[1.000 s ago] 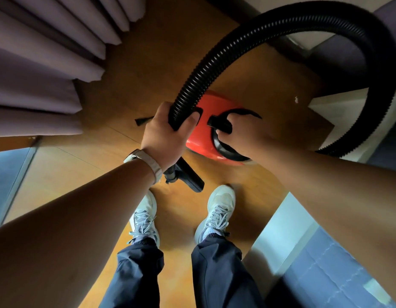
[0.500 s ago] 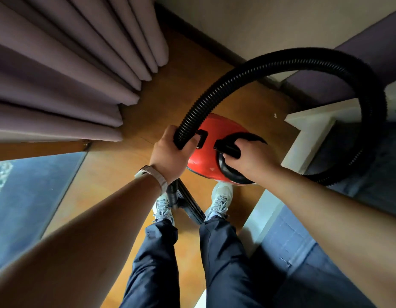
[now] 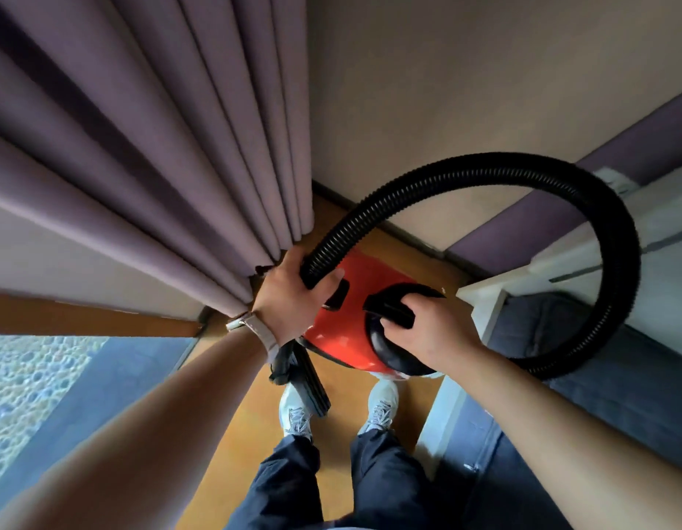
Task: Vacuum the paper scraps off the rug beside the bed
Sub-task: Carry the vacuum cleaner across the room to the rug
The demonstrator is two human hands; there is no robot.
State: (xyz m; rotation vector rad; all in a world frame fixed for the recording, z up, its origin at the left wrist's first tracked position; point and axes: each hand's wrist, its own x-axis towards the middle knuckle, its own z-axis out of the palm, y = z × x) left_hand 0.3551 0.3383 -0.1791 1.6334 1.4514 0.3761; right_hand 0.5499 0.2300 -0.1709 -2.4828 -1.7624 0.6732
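A red canister vacuum (image 3: pixel 364 296) hangs in the air in front of me, above my shoes. My right hand (image 3: pixel 427 330) grips its black carry handle (image 3: pixel 389 309). My left hand (image 3: pixel 293 296) grips the ribbed black hose (image 3: pixel 484 174) near its end, with the black nozzle (image 3: pixel 306 380) pointing down below my wrist. The hose loops up and round to the right, back under the vacuum. No paper scraps or rug show clearly in view.
Purple curtains (image 3: pixel 159 147) hang at the left, close to my left hand. A bed with a white frame (image 3: pixel 480 296) and dark blue cover (image 3: pixel 599 376) is at the right. Wooden floor (image 3: pixel 255 434) runs between them. A beige wall (image 3: pixel 465 89) stands ahead.
My view has tilted upward, bringing more curtain and wall into sight. Both hands keep their grips while the vacuum is carried higher, away from the floor.
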